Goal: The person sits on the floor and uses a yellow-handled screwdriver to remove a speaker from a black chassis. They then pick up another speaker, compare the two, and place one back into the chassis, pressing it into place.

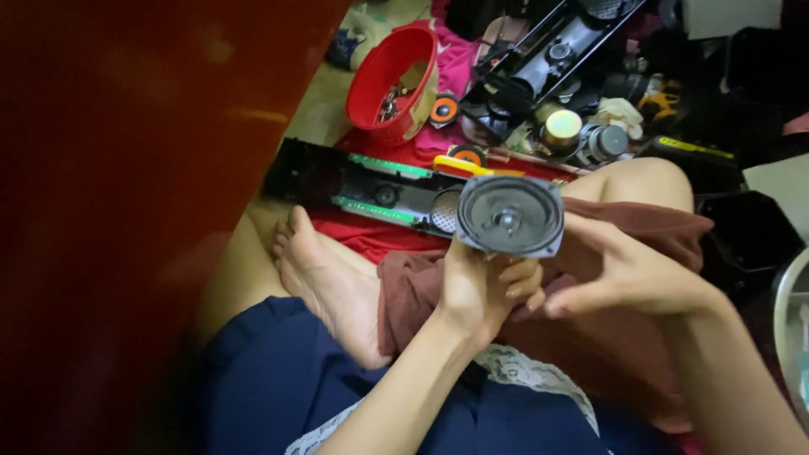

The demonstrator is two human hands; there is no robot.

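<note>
Head view: I see the left hand (pixel 476 291) closed around the underside of a round dark grey speaker driver in a squarish metal frame (pixel 511 216), cone facing up at the camera. Right hand (pixel 619 274) sits just right of it, fingers curled, fingertips touching the frame's right edge; can't tell if it grips anything. Speaker is held up mid-scene, above a maroon cloth (pixel 640 232) draped over the knee. A bare foot (pixel 324 282) rests left of the hands. Just beyond the speaker on a red mat lies a long black plastic housing with green circuit strips (pixel 371 187). Far of that, a red plastic bowl holding small metal parts (pixel 392 77). Small orange-ringed speaker (pixel 444 109) just right of the bowl, more dark parts far right
</note>
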